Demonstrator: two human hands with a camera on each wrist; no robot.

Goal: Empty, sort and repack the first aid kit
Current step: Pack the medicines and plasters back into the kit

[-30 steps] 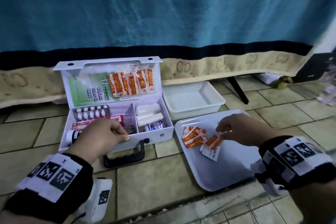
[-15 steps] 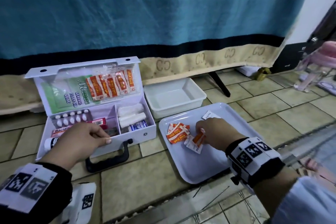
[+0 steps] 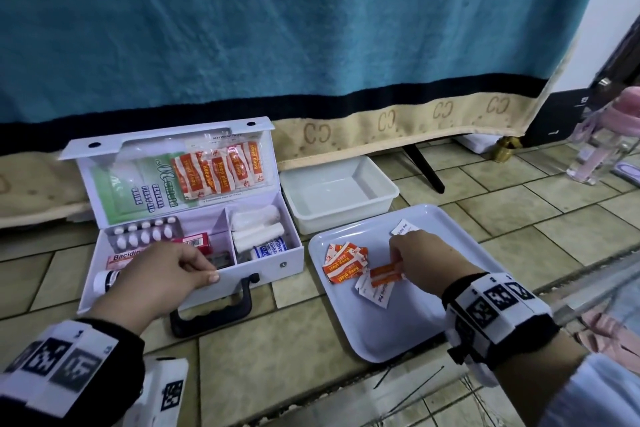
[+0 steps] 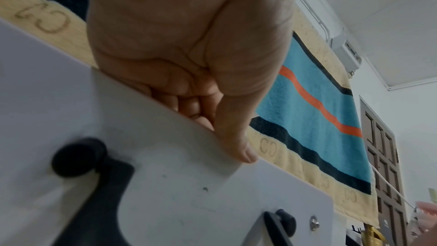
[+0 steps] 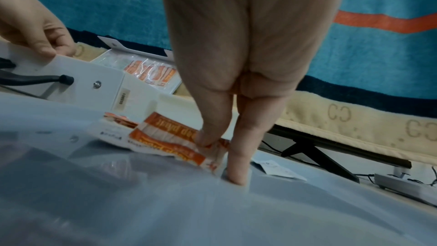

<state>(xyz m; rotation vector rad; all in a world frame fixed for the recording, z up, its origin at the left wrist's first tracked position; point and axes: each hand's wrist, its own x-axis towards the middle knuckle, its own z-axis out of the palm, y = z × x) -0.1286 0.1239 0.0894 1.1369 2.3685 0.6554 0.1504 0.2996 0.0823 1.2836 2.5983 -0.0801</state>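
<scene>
Orange plasters (image 3: 384, 274) pinched by right hand (image 3: 424, 262) — left hand (image 3: 162, 279) grips kit (image 3: 263, 267) wall.

Head view: evenly, dimly lit by diffuse indoor light; straight lines are bowed at the edges. Soft glare is seen on the plastic sleeve in the kit lid (image 3: 194, 170). Wrist views: dim, grainy; the nearest surfaces are blurred, and the tray (image 5: 212, 212) foreground is rendered out of focus.
</scene>
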